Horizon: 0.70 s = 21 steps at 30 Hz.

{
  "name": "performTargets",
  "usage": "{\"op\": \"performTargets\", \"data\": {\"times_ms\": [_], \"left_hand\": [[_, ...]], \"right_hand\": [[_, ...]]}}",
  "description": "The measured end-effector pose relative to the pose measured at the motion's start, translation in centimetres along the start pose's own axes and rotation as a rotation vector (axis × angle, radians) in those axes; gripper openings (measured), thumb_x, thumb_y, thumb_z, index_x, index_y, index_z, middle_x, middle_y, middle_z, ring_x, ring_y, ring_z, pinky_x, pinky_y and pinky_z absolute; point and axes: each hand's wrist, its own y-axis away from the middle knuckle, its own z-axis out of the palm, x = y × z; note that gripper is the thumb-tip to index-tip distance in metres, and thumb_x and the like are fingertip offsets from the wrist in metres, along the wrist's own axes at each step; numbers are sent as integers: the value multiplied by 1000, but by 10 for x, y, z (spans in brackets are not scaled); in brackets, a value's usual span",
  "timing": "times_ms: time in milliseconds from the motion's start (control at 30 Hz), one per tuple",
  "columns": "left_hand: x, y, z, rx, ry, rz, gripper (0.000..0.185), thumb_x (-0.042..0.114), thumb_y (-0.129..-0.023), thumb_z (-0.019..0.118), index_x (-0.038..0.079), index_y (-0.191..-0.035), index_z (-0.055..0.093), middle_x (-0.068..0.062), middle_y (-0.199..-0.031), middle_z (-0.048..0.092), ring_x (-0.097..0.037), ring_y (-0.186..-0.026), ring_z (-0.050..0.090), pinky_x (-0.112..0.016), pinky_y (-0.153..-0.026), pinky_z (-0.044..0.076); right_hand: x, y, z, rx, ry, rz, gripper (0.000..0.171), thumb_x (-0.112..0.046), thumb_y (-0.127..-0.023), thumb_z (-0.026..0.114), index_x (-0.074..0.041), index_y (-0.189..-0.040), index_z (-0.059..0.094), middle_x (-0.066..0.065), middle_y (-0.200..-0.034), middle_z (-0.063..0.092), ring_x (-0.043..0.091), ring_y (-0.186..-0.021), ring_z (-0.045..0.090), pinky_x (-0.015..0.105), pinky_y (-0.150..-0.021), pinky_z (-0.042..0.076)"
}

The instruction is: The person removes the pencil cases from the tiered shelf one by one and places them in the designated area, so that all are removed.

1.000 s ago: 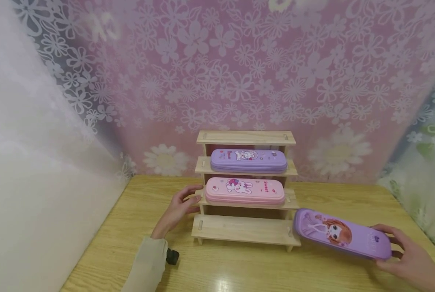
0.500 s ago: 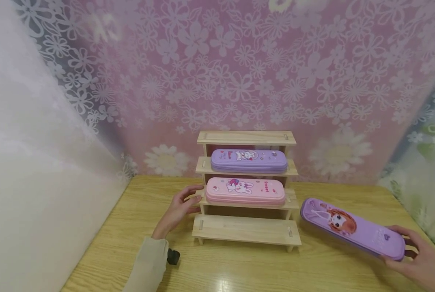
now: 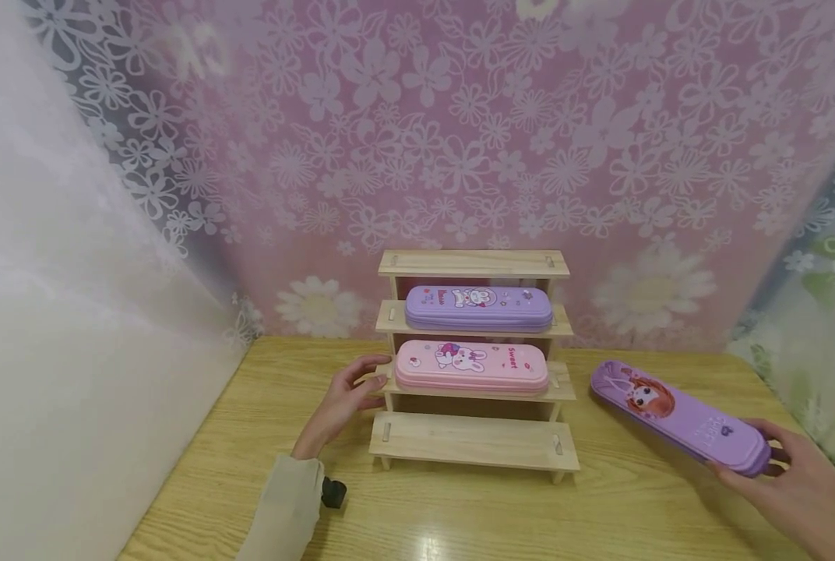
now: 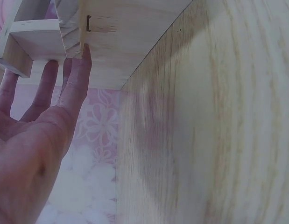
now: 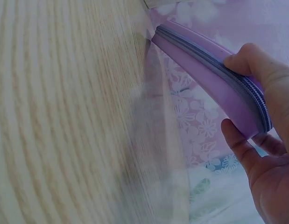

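My right hand (image 3: 792,475) grips one end of a purple zipped pencil case (image 3: 677,421) with a red-haired doll printed on its lid. In the right wrist view the thumb presses on the zipper side and fingers sit underneath; the case's far end (image 5: 163,37) is close to the table, the held end higher. My left hand (image 3: 343,401) rests at the left end of a stepped wooden rack (image 3: 459,436), its fairly straight fingers (image 4: 74,84) touching the wood. On the rack lie a pink rabbit pencil case (image 3: 484,378) and, one step above, a lilac rabbit pencil case (image 3: 512,312).
The rack's top shelf (image 3: 473,262) and lowest shelf are bare. Under everything is a wood-grain table (image 3: 361,530). A pink flowered backdrop (image 3: 459,156) stands behind, with pale curtain-like sides at left and right. Something small and black (image 3: 333,492) shows beside the left sleeve.
My right hand has moved the purple doll pencil case away from the rack, to the right and then farther back, its far end now lower. The left hand has kept its place.
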Motion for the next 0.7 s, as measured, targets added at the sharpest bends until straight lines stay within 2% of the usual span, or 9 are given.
{"op": "performTargets", "data": {"times_ms": [67,200,300,433,500,600,700], "left_hand": [[1,0,0,-2,0,3,40,18,-104,61,8,-143,56,-18,-143,48,-15,-107,65,-69,-101,50],[-1,-1,0,-2,-6,3,41,19,-104,61,8,-143,55,-18,-143,48,-16,-107,64,-67,-101,51],[-1,-1,-1,2,-10,-1,41,19,-104,61,8,-143,55,-19,-144,47,-16,-106,65,-67,-101,51],[1,0,0,4,-2,-4,41,19,-104,61,8,-143,55,-18,-144,47,-15,-107,65,-68,-102,49],[3,1,0,4,3,-3,41,19,-104,61,8,-143,56,-17,-143,48,-15,-107,65,-69,-102,49],[3,1,1,2,2,-1,41,19,-104,61,8,-143,55,-18,-142,48,-15,-106,65,-68,-102,49],[2,1,1,5,2,-4,41,18,-104,61,7,-143,55,-18,-142,49,-14,-106,65,-68,-102,50]], "right_hand": [[-2,-1,2,18,-5,-13,78,-23,-72,95,5,-132,55,2,-106,57,-17,-68,45,13,-51,42],[-7,0,8,52,-59,-42,74,-20,-72,95,6,-129,56,-24,-97,45,-13,-65,49,14,-50,44],[-10,1,15,83,-107,-57,72,-16,-72,94,7,-128,56,-24,-95,42,-11,-64,50,11,-51,45],[-17,-1,24,141,-127,-95,75,-10,-67,96,5,-129,56,-1,-101,46,-13,-67,46,6,-54,41],[-21,0,28,126,-123,-110,77,-11,-69,95,3,-133,55,12,-105,42,-12,-71,43,6,-55,40],[-26,2,31,39,-135,-110,77,-17,-76,92,0,-140,53,21,-114,38,-12,-76,43,8,-55,41],[-29,5,34,-60,-174,-97,75,-19,-81,89,-3,-144,50,20,-119,36,-11,-78,47,10,-57,46]]}}
